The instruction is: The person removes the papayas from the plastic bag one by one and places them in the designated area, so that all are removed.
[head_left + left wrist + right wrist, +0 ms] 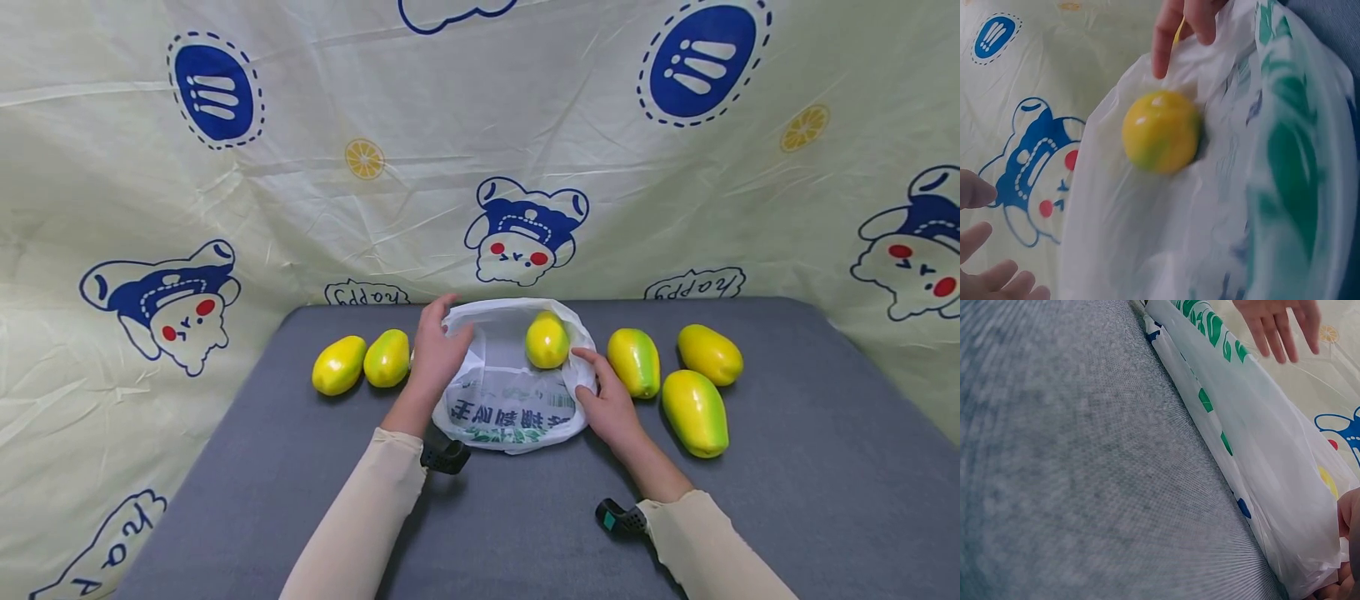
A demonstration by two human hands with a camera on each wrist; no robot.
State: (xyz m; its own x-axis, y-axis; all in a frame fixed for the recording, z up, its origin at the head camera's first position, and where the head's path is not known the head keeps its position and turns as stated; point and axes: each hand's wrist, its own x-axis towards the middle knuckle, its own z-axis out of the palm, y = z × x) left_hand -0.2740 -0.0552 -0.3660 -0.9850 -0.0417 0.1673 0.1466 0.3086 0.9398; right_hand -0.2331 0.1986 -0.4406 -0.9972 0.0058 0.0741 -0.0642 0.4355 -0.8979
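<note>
A white plastic bag (510, 433) with green and dark print lies on its side, its mouth held wide toward me. Inside it rests one yellow-green papaya (547, 340), also visible as a round yellow end (1161, 132) in the left wrist view. My right hand (611, 408) pinches the bag's right rim between thumb and fingers; the right wrist view shows the plastic between them. At the bag's left rim is my left hand (441, 350), fingers apart and relaxed. The left wrist view shows those fingers (997, 278) with nothing in their grasp.
Two papayas (339, 366) (387, 358) lie left of the bag, beside the left hand. Three more (634, 362) (710, 354) (695, 414) lie to the right, close to the right hand. A grey cloth (525, 533) covers the table; a printed sheet (420, 225) hangs behind.
</note>
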